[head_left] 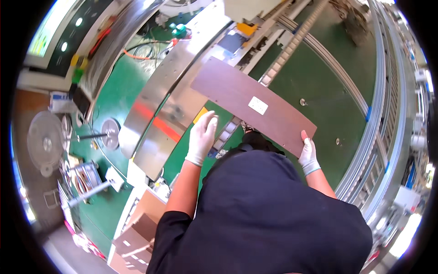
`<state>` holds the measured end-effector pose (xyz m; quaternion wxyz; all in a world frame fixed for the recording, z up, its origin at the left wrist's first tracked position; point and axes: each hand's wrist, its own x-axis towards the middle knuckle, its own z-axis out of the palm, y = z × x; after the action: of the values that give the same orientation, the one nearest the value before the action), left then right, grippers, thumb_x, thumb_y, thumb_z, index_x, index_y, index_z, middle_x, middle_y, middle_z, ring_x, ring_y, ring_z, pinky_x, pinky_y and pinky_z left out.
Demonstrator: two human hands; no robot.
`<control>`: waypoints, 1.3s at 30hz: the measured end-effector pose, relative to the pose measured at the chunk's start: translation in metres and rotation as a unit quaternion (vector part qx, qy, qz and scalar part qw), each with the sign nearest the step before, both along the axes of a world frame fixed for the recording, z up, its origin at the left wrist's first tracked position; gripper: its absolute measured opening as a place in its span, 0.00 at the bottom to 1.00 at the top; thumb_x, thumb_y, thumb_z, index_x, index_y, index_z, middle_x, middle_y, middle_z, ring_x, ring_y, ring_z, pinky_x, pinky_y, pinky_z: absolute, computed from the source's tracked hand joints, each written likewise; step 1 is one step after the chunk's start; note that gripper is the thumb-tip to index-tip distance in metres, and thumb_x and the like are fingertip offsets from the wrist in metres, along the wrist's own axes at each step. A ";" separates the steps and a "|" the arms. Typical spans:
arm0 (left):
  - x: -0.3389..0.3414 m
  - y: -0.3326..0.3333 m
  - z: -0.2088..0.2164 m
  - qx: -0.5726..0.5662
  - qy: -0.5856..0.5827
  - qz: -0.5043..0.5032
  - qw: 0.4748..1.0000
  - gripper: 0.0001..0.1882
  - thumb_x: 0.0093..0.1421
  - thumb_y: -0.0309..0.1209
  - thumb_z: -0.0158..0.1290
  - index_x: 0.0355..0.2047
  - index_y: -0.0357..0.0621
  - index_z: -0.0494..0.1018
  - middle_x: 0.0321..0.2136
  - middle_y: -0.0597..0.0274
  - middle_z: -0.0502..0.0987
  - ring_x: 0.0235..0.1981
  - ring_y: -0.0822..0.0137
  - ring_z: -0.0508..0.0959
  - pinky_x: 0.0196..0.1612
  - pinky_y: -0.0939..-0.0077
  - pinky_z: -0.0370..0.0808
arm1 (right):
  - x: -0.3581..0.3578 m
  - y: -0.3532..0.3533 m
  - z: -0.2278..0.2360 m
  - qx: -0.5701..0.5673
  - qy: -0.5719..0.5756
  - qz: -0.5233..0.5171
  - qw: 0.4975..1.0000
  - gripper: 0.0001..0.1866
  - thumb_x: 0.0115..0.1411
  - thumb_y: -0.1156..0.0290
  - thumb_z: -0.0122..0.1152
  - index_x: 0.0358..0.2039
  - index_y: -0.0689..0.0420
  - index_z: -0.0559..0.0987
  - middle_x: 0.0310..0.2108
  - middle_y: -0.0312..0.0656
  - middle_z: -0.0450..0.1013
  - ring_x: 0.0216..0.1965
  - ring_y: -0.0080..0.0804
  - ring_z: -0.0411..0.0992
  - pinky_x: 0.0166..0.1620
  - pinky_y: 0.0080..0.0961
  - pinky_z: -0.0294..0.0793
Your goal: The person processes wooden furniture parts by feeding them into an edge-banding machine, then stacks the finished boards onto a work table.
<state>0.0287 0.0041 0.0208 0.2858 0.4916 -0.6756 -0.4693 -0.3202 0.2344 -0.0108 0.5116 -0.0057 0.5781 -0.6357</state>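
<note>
A long flat brown panel (pixel 223 86) with a white label (pixel 258 105) on its upper face lies slantwise in front of me. My right hand (pixel 309 153), in a pale glove, grips the panel's near right end, thumb on top and the other fingers hidden beneath. The panel's far left end overlaps the shiny metal worktop (pixel 153 102); whether it rests there I cannot tell. My left hand (pixel 202 139), also gloved, is raised beside the worktop's edge, apart from the panel. Its thumb and fingers are extended and nothing shows in it.
A roller track (pixel 287 52) runs away beyond the panel, and metal conveyor rails (pixel 365 150) curve along the right. Brown cardboard boxes (pixel 139 233) stand at the lower left. Left of the worktop are a round-plated stand (pixel 109 133) and loose cables (pixel 141 51) on green floor.
</note>
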 end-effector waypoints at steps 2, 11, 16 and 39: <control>-0.003 -0.016 0.011 -0.189 -0.081 -0.051 0.977 0.19 0.64 0.33 0.56 0.54 0.38 0.75 0.48 0.45 0.81 0.53 0.47 0.80 0.58 0.58 0.74 | -0.006 -0.014 0.005 0.000 0.005 -0.011 1.000 0.26 0.71 0.57 0.60 0.62 0.59 0.71 0.55 0.42 0.75 0.53 0.36 0.77 0.56 0.36 0.79; 0.042 -0.063 -0.029 -0.228 -0.429 0.047 0.873 0.41 0.60 0.52 0.59 0.67 0.41 0.64 0.69 0.44 0.61 0.73 0.41 0.55 0.75 0.47 0.46 | -0.026 -0.031 -0.060 0.016 0.031 -0.065 0.997 0.30 0.70 0.58 0.61 0.64 0.63 0.69 0.61 0.39 0.70 0.63 0.28 0.66 0.68 0.30 0.62; 0.038 -0.064 -0.034 -0.214 -0.448 0.056 0.866 0.42 0.61 0.53 0.57 0.67 0.40 0.63 0.70 0.44 0.60 0.73 0.41 0.54 0.75 0.47 0.44 | -0.038 -0.079 -0.004 0.021 -0.081 -0.084 0.993 0.34 0.65 0.45 0.65 0.62 0.57 0.71 0.55 0.39 0.72 0.57 0.34 0.70 0.60 0.37 0.73; 0.020 -0.067 -0.020 -0.194 -0.454 0.091 0.865 0.38 0.54 0.45 0.60 0.62 0.43 0.66 0.66 0.47 0.64 0.70 0.42 0.59 0.73 0.46 0.51 | -0.254 -0.214 0.018 0.004 -0.055 -0.159 0.986 0.29 0.70 0.48 0.59 0.63 0.53 0.73 0.63 0.38 0.72 0.60 0.40 0.73 0.62 0.39 0.72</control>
<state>0.0485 -0.0630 0.0008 0.0784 0.6444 -0.7602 -0.0259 -0.5738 0.0202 0.0074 0.4352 0.1231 0.5448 -0.7062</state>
